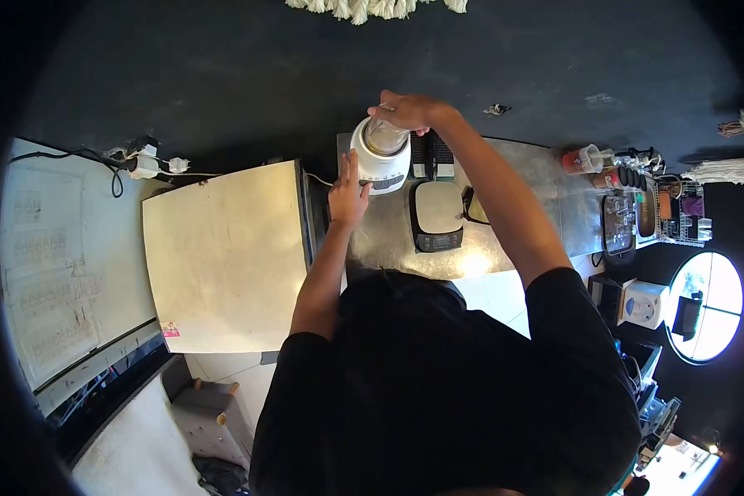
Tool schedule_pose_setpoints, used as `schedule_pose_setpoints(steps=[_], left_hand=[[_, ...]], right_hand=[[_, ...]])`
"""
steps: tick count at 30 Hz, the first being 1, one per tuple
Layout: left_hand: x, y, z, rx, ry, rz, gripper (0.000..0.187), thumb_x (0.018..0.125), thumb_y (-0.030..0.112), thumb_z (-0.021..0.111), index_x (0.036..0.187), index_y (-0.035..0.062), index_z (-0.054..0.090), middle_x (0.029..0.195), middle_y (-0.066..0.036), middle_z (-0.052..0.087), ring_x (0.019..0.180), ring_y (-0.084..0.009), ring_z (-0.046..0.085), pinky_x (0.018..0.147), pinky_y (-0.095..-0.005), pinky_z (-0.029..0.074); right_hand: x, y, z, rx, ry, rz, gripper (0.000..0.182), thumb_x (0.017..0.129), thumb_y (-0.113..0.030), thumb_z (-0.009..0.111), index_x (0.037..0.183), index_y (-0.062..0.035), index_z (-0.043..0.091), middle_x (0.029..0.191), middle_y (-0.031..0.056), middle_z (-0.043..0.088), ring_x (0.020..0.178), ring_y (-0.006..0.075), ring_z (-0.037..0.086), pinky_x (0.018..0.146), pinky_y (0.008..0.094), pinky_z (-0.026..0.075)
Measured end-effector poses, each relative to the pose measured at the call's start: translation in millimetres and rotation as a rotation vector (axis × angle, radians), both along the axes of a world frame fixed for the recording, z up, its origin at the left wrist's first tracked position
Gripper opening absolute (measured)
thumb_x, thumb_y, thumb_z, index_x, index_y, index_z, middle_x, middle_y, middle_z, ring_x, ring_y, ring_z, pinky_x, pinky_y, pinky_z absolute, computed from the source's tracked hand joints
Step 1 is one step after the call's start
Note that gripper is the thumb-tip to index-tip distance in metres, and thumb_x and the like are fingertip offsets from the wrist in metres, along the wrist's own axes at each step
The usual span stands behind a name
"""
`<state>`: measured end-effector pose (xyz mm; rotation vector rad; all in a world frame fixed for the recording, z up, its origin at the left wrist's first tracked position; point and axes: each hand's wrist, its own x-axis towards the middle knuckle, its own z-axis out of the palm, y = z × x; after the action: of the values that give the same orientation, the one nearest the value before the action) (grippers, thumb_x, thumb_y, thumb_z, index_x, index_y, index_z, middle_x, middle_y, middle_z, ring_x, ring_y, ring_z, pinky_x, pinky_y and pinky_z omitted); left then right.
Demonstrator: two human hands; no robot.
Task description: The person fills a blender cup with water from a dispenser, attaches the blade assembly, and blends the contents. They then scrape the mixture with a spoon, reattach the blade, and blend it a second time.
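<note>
Head view: the right hand point(409, 110) rests on top of the blender point(381, 155), its fingers curled over the jar's lid. The left hand point(347, 197) lies flat against the blender's white base, fingers straight and pressed to its side. Just right of both hands a scale point(437, 215) sits on the steel tabletop point(546, 198), with a cup point(583, 158) farther right.

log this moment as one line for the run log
left hand: on side of white blender base | right hand: on top of blender jar | place: steel counter | beside: scale
</note>
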<state>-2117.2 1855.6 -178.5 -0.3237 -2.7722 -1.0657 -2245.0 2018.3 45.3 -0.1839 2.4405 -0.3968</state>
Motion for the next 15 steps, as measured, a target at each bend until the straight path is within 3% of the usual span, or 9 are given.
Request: schedule_pose_setpoints(steps=[1,2,3,5,6,7,15], left_hand=[[-1.0,2.7,-3.1,0.014,0.050,-0.001,0.099,0.080,0.020,0.078,0.157,0.0119,0.018,0.152,-0.025,0.039,0.113,-0.0391,0.064,0.091,-0.0404,0.056],[-1.0,-0.9,-6.2,0.018,0.100,0.012,0.098,0.080,0.021,0.078,0.157,0.0118,0.018,0.152,-0.025,0.039,0.112,-0.0379,0.065,0.091,-0.0403,0.056],[1.7,-1.1,5.5,-0.010,-0.069,0.030,0.096,0.081,0.022,0.077,0.157,0.0113,0.019,0.153,-0.022,0.039,0.113,-0.0365,0.065,0.090,-0.0403,0.057],[1.0,-5.1,0.7,-0.016,0.001,0.013,0.097,0.080,0.024,0.077,0.157,0.0104,0.020,0.152,-0.022,0.040,0.108,-0.0370,0.067,0.085,-0.0410,0.058],[-0.4,-9.1,2.1,0.007,0.013,-0.005,0.100,0.078,0.025,0.079,0.157,0.0109,0.020,0.151,-0.024,0.041,0.106,-0.0372,0.067,0.083,-0.0406,0.059],[-1.1,-11.2,6.3,0.054,-0.076,-0.033,0.100,0.078,0.023,0.079,0.157,0.0112,0.018,0.152,-0.024,0.039,0.124,-0.0376,0.057,0.097,-0.0413,0.053],[-1.2,-8.4,17.1,-0.109,-0.097,0.005,0.103,0.077,0.023,0.079,0.157,0.0140,0.016,0.150,-0.023,0.043,0.110,-0.0402,0.065,0.088,-0.0446,0.055]], right_hand=[[0.3,-0.3,-3.0,-0.017,0.036,0.006,0.065,0.095,-0.070,0.039,0.123,-0.0122,0.048,0.094,0.0147,0.067,0.054,0.0198,0.059,0.050,0.0353,0.051],[0.4,-0.5,-3.9,-0.027,0.032,-0.013,0.066,0.095,-0.071,0.039,0.123,-0.0118,0.047,0.095,0.0148,0.067,0.054,0.0199,0.059,0.051,0.0351,0.051],[-1.0,-0.4,-5.5,-0.046,0.025,-0.015,0.067,0.095,-0.071,0.040,0.124,-0.0114,0.047,0.096,0.0150,0.067,0.055,0.0199,0.059,0.051,0.0348,0.051],[-3.7,-2.3,-2.4,-0.043,-0.026,0.004,0.075,0.093,-0.071,0.041,0.134,-0.0081,0.044,0.115,0.0196,0.066,0.064,0.0255,0.065,0.057,0.0354,0.054],[-1.9,-6.2,0.6,-0.036,-0.019,0.001,0.074,0.093,-0.072,0.041,0.132,-0.0081,0.045,0.115,0.0201,0.066,0.064,0.0252,0.065,0.056,0.0354,0.054],[-1.2,-5.7,1.6,-0.021,-0.009,-0.018,0.074,0.093,-0.072,0.041,0.130,-0.0080,0.046,0.114,0.0206,0.066,0.064,0.0250,0.065,0.056,0.0354,0.054],[-2.2,-4.5,-1.3,-0.013,0.014,0.001,0.071,0.094,-0.071,0.040,0.126,-0.0079,0.048,0.108,0.0206,0.067,0.060,0.0230,0.065,0.054,0.0352,0.053]])
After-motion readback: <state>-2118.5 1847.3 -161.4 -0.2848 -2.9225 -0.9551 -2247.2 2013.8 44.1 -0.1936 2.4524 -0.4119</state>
